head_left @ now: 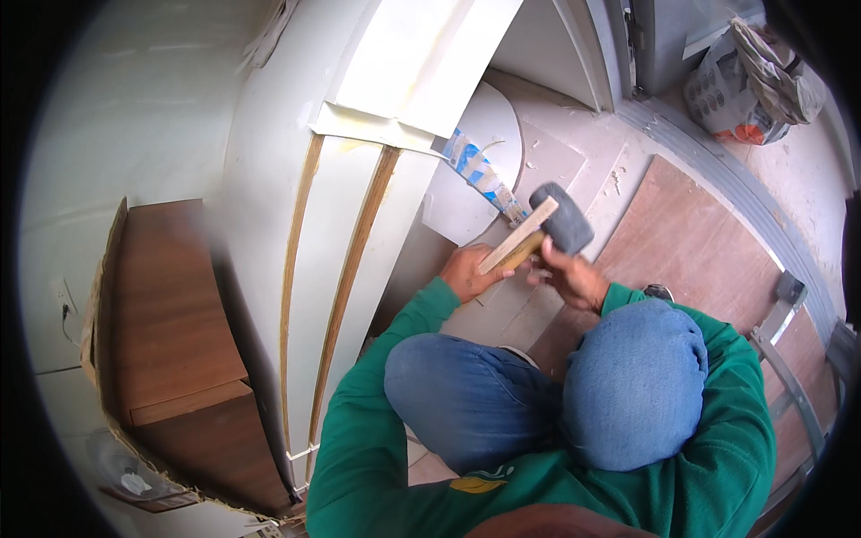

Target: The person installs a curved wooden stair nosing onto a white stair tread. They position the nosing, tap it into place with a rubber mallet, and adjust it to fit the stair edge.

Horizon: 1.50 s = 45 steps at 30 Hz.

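My left hand (468,273) is closed around a pale wooden strip (518,235) and the yellowish handle (522,255) of a rubber mallet. The mallet's black head (563,220) points away and to the right, with the strip's far end lying over its edge. Beside the handle is my right hand (578,280), its thumb up close to the mallet head. Its other fingers are smeared by motion, so I cannot tell whether they grip anything.
A white cabinet (345,206) with bare wood edges stands at left, near a brown wooden panel (175,296). A blue-and-white package (480,170) lies ahead. A reddish board (695,238) covers floor at right, with a metal frame (789,377) on it. Bags (735,94) sit far right.
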{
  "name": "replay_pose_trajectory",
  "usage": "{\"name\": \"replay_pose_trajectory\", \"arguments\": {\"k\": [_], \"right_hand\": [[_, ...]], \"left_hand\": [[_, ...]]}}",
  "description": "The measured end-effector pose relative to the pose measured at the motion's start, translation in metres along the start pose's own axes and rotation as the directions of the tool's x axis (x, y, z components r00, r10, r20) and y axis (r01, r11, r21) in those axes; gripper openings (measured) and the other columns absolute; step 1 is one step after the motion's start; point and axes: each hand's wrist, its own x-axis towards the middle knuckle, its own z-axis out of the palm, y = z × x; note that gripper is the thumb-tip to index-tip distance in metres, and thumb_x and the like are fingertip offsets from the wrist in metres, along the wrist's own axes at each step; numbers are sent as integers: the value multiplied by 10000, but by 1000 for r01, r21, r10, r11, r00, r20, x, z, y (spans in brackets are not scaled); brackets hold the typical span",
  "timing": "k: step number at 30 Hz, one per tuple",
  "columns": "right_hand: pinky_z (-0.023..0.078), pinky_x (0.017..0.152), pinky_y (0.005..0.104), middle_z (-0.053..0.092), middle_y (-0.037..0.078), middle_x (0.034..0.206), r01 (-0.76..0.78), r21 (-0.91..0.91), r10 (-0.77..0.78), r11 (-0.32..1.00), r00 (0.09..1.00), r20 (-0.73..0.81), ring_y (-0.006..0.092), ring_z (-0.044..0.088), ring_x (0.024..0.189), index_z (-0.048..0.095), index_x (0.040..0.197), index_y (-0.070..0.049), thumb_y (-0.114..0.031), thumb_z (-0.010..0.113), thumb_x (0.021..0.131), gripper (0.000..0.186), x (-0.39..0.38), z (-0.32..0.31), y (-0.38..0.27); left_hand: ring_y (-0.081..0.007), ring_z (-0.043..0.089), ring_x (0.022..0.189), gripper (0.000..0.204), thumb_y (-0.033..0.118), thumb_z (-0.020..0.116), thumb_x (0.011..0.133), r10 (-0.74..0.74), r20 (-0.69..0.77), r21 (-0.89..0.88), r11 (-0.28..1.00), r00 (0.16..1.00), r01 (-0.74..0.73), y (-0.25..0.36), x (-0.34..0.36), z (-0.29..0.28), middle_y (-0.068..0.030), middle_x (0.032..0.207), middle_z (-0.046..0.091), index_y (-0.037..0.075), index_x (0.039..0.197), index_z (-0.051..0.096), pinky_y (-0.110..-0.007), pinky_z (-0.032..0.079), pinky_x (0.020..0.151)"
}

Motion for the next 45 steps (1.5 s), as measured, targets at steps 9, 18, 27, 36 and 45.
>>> {"name": "replay_pose_trajectory", "arguments": {"k": [9,18,27,36,45], "right_hand": [[601,632,359,687,139,988,99,-370,-233,924,912,-338,179,648,688,557,1262,34,-137,614,1046,282,32,-40,-68],[585,887,553,738,321,999,36,-959,-641,281,751,-159,513,738,961,616,1256,48,-100,639,938,351,54,-49,-78],[577,924,557,740,320,1105,6,-991,-544,132,836,-67,535,717,1038,554,1431,-8,-162,673,982,489,53,-63,-89],[542,1059,459,739,268,1271,306,-875,-470,376,877,104,432,707,1227,564,1477,-29,-359,704,1021,580,90,-124,-51],[558,969,442,766,248,1122,7,-909,-306,416,943,-133,355,741,1095,685,1290,-12,-346,694,999,443,58,-85,-72]], "left_hand": [[-88,601,864,382,414,754,1035,-211,266,-199,943,941,268,67,-19,-54,-2,922,652,57,1167,720,-299,529,798],[-220,649,1059,325,257,684,1063,-105,364,-236,951,926,201,141,-53,-75,-95,1109,671,7,1270,673,-360,517,979],[-333,693,1014,340,136,760,982,117,-151,318,946,982,-64,232,-58,-66,-178,1138,681,8,1296,740,-432,547,912],[-255,738,1007,286,229,851,960,214,-523,25,972,825,-235,206,48,14,-136,1171,711,22,1142,772,-367,640,822],[-208,728,1028,393,222,819,1007,-59,-860,-192,958,507,-214,160,82,63,-128,1174,705,-21,1276,669,-334,641,804]]}}
